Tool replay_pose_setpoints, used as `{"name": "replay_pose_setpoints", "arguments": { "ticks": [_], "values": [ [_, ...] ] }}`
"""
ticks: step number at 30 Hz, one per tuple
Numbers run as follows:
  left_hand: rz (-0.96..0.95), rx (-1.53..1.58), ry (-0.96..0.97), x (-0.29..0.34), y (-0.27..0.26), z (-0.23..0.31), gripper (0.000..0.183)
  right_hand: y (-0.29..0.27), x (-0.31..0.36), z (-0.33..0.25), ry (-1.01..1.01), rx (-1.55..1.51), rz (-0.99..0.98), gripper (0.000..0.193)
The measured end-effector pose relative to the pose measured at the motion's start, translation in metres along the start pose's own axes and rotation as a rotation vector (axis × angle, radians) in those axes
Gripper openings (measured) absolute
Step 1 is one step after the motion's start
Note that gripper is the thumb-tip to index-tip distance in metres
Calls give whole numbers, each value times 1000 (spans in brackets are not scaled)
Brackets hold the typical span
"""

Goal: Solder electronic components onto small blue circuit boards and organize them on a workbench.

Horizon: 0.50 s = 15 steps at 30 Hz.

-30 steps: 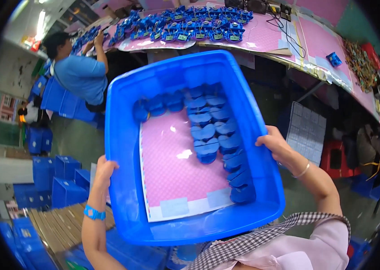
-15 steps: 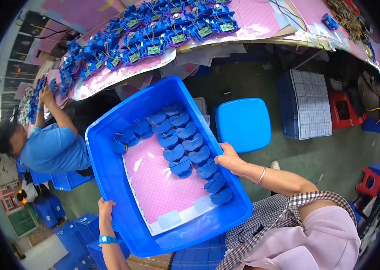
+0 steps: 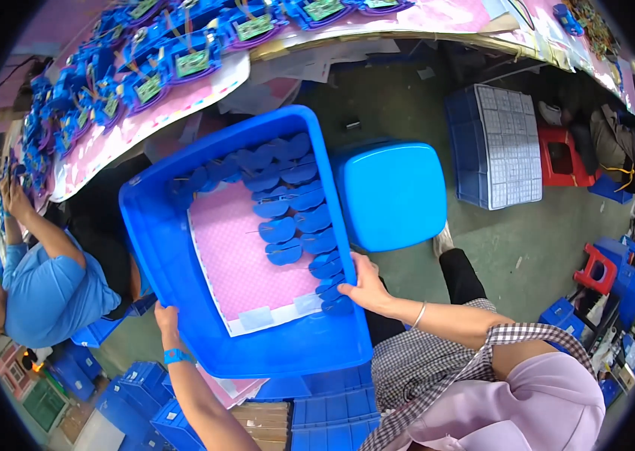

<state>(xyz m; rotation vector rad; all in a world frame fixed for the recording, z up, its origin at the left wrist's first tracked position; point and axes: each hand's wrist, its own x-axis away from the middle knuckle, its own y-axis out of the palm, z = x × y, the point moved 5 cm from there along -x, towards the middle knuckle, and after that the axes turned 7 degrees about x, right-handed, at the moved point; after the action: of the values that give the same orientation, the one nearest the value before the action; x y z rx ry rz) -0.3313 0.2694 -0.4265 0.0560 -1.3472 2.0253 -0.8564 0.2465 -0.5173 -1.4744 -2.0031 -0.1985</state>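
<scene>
A large blue plastic tub hangs in front of me, carried between both hands and tilted. My left hand grips its left rim near the lower corner. On the opposite side my right hand is closed over the right rim, thumb inside. Pink patterned sheeting with white edges lines the tub floor. On it several rounded dark-blue plastic parts with thin wires sit in rows along the far and right walls.
Beyond the tub, a pink-covered workbench carries many blue assemblies with green circuit boards. A blue stool stands just right of the tub. Farther right are a grey-topped crate and red stools. A person in blue works at left.
The tub, in both hands, has shifted slightly left in view. The bench and stool appear closer, and one of my feet and a dark trouser leg now show beside the stool.
</scene>
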Motion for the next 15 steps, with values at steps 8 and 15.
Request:
{"name": "replay_pose_setpoints", "arguments": {
  "ticks": [8,15],
  "values": [
    [-30,-271,598,250,106,118,53,-210,-98,111,65,-60,41,47],
    [-103,144,-52,460,283,74,58,-420,-117,212,315,-104,-201,35]
  ]
}}
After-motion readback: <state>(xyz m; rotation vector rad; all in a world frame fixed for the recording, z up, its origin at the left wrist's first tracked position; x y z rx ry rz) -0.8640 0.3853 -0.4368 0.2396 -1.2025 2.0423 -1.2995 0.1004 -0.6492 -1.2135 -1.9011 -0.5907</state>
